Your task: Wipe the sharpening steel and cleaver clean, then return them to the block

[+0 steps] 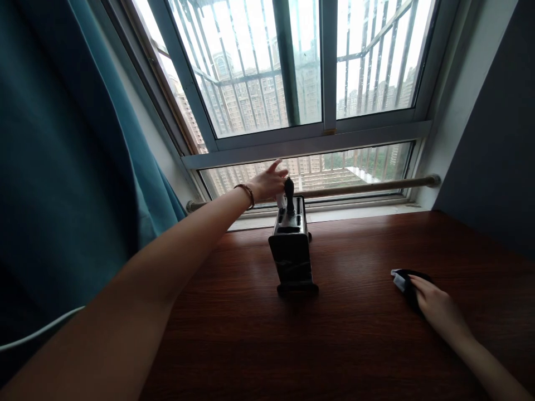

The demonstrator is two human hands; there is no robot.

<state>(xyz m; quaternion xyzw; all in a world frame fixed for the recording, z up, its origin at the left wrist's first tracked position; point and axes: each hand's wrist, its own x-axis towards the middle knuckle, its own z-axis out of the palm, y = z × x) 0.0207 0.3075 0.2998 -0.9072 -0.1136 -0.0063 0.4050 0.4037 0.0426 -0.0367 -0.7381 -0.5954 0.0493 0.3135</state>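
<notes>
A dark knife block [290,259] with slots in its top stands upright on the wooden table. From one slot rises a black handle [290,192]. My left hand [270,184] reaches over the block's far left side, one finger raised and the others curled down. Beneath those fingers shows a white handle [280,200] at the block's top, and the hand appears closed on it; the fingertips are partly hidden. Off to the right, my right hand [437,306] is closed on a black cloth [412,284] with a pale grey-white part, low over the table.
The brown wooden table [355,334] reaches to the window sill [359,210]. A rail [371,187] runs across the lower window. Blue curtains [62,139] hang on the left, with a white cable [42,329] below. A dark wall [497,145] borders the right.
</notes>
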